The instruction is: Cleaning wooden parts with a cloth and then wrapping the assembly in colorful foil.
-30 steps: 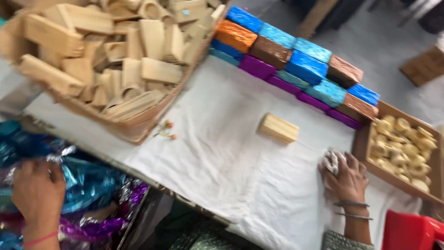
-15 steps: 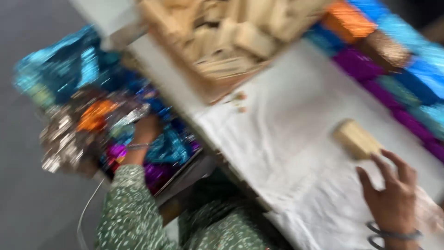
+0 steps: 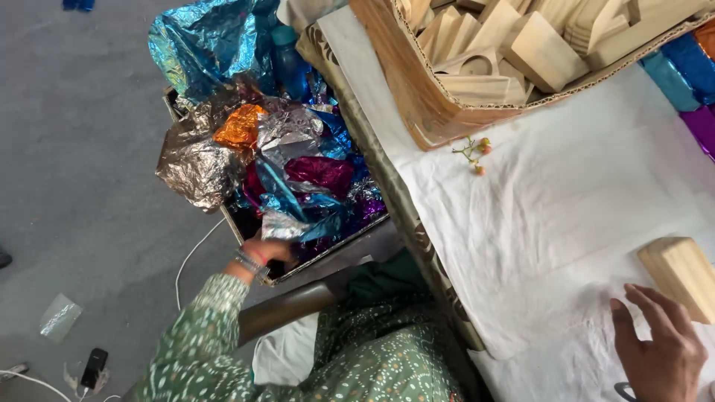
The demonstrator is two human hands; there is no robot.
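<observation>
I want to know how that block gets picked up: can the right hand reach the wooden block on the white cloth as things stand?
Probably yes. The right hand lies open on the white cloth, fingertips just short of the wooden block, with nothing between them.

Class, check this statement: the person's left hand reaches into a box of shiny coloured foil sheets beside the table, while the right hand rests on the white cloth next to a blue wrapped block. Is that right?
Not quite. The head view shows the right hand beside a bare wooden block, not a blue wrapped one. The rest stands: the left hand reaches into the box of foil sheets, and the right rests on the white cloth.
</observation>
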